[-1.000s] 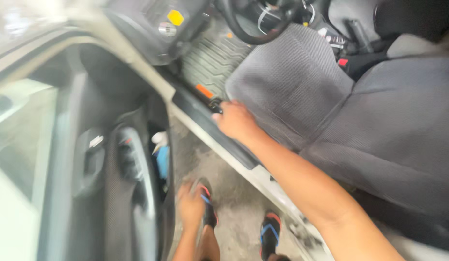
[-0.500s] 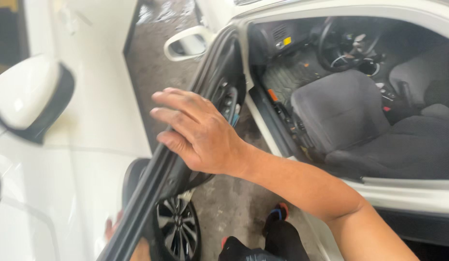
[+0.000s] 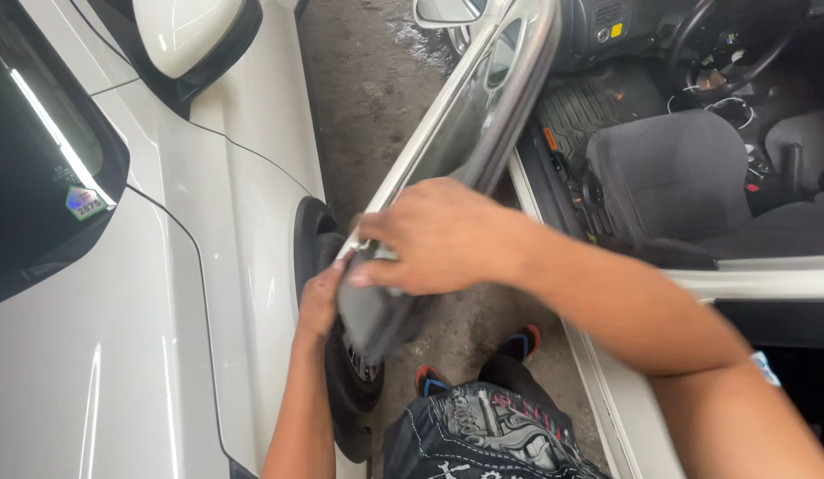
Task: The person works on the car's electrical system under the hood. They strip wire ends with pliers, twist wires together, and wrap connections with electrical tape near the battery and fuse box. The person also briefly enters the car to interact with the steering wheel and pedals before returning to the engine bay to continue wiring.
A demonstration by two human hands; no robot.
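The open car door with its white outer skin, dark window glass and bright trim strip along the top edge [image 3: 469, 115] stood between two vehicles, swung out from the car on the right, its rear edge pointing toward the person. The right hand [image 3: 438, 235] lay over that rear top corner of the door, fingers curled down across the edge in a closed grip on it. The left hand [image 3: 321, 302] pressed against the door's outer side just below the right hand, fingers wrapped toward the edge; its grip on the door was partly hidden, so whether it fully closed could not be told.

Directly below the hands sat the dark front wheel with a silver spoked rim [image 3: 354, 372] of the neighbouring white car [image 3: 163, 337], close beside the door edge. That car's white wing mirror [image 3: 190, 31] projected at the upper left. Through the door opening, the grey fabric driver's seat [image 3: 674, 173] and the black ribbed rubber floor mat [image 3: 589, 111] were visible, with the steering wheel [image 3: 731, 44] above them. The person wore black patterned shorts [image 3: 483, 435] and stood on the rough grey concrete floor [image 3: 358, 98].
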